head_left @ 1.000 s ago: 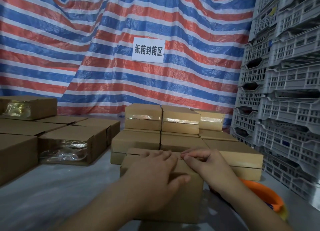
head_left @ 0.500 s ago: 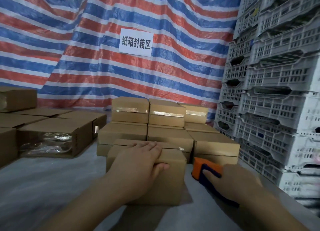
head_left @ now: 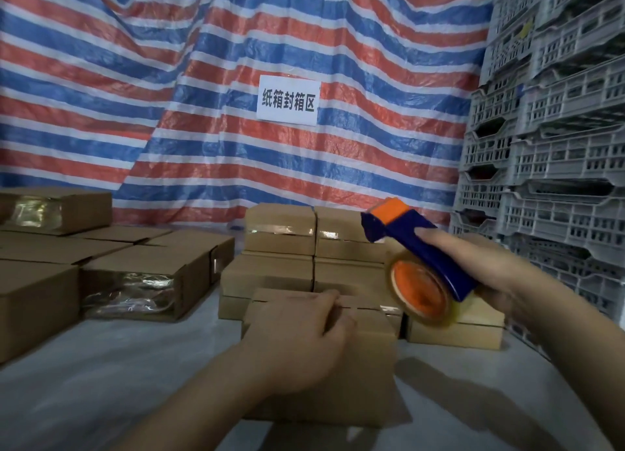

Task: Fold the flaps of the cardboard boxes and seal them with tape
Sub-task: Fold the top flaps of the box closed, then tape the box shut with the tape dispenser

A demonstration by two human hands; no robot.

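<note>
A small cardboard box [head_left: 365, 359] stands in front of me with its top flaps folded down, the seam running across the top. My left hand [head_left: 297, 335] lies flat on the top, its fingers reaching the seam and its thumb over the near side. My right hand [head_left: 480, 268] grips a blue and orange tape dispenser [head_left: 419, 268] holding a roll of clear tape. The dispenser hangs in the air above the box's right end, roll side toward me.
Taped boxes [head_left: 280, 234] are stacked in two tiers just behind the box. More boxes [head_left: 142, 278] lie to the left on the white-covered surface. Grey plastic crates [head_left: 558, 153] tower on the right. A striped tarp with a paper sign [head_left: 288, 99] hangs behind.
My right hand left the box top, took the tape dispenser from the surface at the right and raised it over the box. My left hand stayed on the box.
</note>
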